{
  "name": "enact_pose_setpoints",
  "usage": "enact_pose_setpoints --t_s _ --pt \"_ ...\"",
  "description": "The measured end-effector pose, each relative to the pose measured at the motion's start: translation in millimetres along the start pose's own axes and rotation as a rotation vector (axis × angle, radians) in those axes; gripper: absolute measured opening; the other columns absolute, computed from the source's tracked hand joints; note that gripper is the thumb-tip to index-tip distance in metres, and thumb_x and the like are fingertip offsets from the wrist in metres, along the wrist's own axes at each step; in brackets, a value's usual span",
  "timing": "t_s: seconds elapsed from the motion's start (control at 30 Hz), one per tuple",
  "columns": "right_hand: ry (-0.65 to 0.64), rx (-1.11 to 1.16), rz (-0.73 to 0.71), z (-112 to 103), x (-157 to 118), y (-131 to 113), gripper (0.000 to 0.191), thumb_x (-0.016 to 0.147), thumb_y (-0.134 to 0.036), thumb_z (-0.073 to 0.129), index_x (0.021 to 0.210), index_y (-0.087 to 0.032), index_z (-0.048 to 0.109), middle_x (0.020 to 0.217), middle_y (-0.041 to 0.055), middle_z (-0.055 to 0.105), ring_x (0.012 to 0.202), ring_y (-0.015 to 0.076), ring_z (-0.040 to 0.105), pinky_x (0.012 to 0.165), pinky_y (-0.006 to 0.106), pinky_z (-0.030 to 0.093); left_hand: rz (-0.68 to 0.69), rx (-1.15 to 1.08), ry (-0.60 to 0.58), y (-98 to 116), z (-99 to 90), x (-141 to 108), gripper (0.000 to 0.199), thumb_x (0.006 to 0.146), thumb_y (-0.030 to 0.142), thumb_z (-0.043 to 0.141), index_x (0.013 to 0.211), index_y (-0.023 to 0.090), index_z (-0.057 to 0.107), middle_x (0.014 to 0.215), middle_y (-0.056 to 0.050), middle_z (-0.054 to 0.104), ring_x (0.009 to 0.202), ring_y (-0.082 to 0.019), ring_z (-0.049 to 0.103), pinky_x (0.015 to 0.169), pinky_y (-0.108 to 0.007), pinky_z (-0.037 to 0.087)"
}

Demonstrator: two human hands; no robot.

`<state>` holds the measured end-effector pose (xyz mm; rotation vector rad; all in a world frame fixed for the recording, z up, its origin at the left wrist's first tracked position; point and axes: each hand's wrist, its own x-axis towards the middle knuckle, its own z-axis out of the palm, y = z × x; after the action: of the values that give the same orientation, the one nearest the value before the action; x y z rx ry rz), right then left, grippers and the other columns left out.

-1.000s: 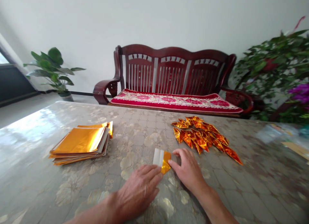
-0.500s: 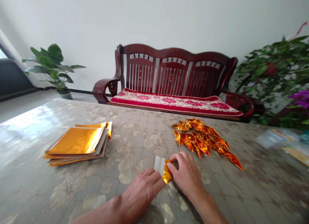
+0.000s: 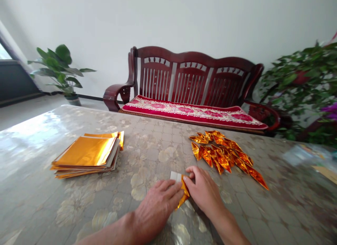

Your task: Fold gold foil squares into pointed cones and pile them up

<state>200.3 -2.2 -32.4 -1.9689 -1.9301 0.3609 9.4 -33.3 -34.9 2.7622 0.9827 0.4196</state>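
A small piece of gold foil paper (image 3: 185,191), its pale grey back partly showing, lies on the table between my two hands. My left hand (image 3: 161,203) rests over its left part, the fingers close together and pressed down on it. At its right edge, my right hand (image 3: 202,188) pinches the gold part between thumb and bent fingers. To the left sits a stack of flat gold sheets (image 3: 86,152) with grey backs. Several folded, pointed gold foil pieces (image 3: 222,153) lie grouped beyond my right hand.
The table (image 3: 147,139) has a patterned, glossy cover. Clear plastic packaging (image 3: 305,154) lies at its right side. Behind stand a dark red wooden bench (image 3: 189,79) with a red floral cushion (image 3: 189,111), a potted plant (image 3: 61,67) at left and leafy plants (image 3: 308,76) at right.
My left hand's fingers have moved forward and right over the foil paper, covering more of it. My right hand keeps its pinch at the right edge. The view has shifted slightly.
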Motion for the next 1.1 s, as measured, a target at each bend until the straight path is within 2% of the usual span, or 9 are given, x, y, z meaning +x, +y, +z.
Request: enact_pose_setpoints --t_s 0.17,0.3,0.5,0.67,0.83,0.93,1.1 --pt "-0.039 -0.034 -0.019 -2.7 2.5 -1.0 0.008 0.087 -0.026 0.057 0.09 -0.024 0.064 0.09 0.0016 0.067 0.091 0.0215 0.059 0.076 0.029 0.039 -0.002 0.021 -0.033 2.1 -3.9 1.3 0.034 0.1 0.02 0.05 0.134 0.022 0.049 0.138 -0.005 0.057 0.123 -0.023 0.05 0.103 -0.037 0.043" --pt "-0.034 -0.052 -0.042 -3.9 1.2 -3.6 0.008 0.087 -0.025 0.056 0.081 -0.024 0.061 0.09 0.0018 0.066 0.091 0.0206 0.058 0.075 0.029 0.038 0.003 0.018 -0.051 3.8 -4.6 2.8 0.029 0.099 0.021 0.052 0.128 0.02 0.052 0.134 -0.005 0.059 0.118 -0.023 0.052 0.101 -0.035 0.045" --pt "-0.073 0.021 0.027 -6.6 -0.1 -6.7 0.005 0.086 -0.027 0.054 0.086 -0.024 0.059 0.088 -0.0002 0.067 0.086 0.0184 0.061 0.07 0.027 0.037 0.007 0.009 -0.057 5.7 -3.0 1.4 0.023 0.099 0.019 0.051 0.122 0.02 0.055 0.134 -0.005 0.057 0.115 -0.022 0.052 0.099 -0.035 0.046" --pt "-0.106 0.035 0.052 -8.9 0.9 -4.8 0.011 0.085 -0.029 0.056 0.093 -0.025 0.062 0.086 -0.0008 0.069 0.083 0.0179 0.063 0.068 0.027 0.037 0.012 0.026 -0.055 6.5 -3.6 1.1 0.018 0.101 0.022 0.048 0.117 0.019 0.055 0.134 -0.007 0.056 0.112 -0.021 0.052 0.096 -0.035 0.045" --pt "-0.138 -0.037 0.035 -12.0 -0.3 -4.8 0.009 0.085 -0.031 0.057 0.082 -0.025 0.062 0.081 -0.0009 0.07 0.072 0.0167 0.062 0.06 0.027 0.032 -0.001 0.003 -0.034 7.2 -3.6 0.2 0.015 0.101 0.022 0.047 0.113 0.021 0.055 0.128 -0.007 0.059 0.109 -0.021 0.053 0.093 -0.035 0.045" --pt "-0.129 -0.062 0.016 -13.8 -2.3 -6.9 0.011 0.085 -0.032 0.058 0.077 -0.025 0.061 0.081 -0.0008 0.071 0.073 0.0168 0.062 0.06 0.027 0.031 -0.008 0.008 -0.01 7.3 -2.3 -0.5 0.016 0.101 0.021 0.047 0.115 0.022 0.055 0.13 -0.008 0.058 0.111 -0.021 0.052 0.095 -0.037 0.044" --pt "-0.112 -0.043 0.032 -15.2 -4.2 -9.3 0.006 0.083 -0.03 0.058 0.079 -0.025 0.059 0.081 -0.0015 0.07 0.075 0.017 0.062 0.061 0.026 0.032 -0.007 0.016 -0.006 7.1 -1.2 -0.3 0.018 0.101 0.022 0.048 0.118 0.022 0.054 0.13 -0.007 0.058 0.112 -0.022 0.051 0.095 -0.037 0.043"
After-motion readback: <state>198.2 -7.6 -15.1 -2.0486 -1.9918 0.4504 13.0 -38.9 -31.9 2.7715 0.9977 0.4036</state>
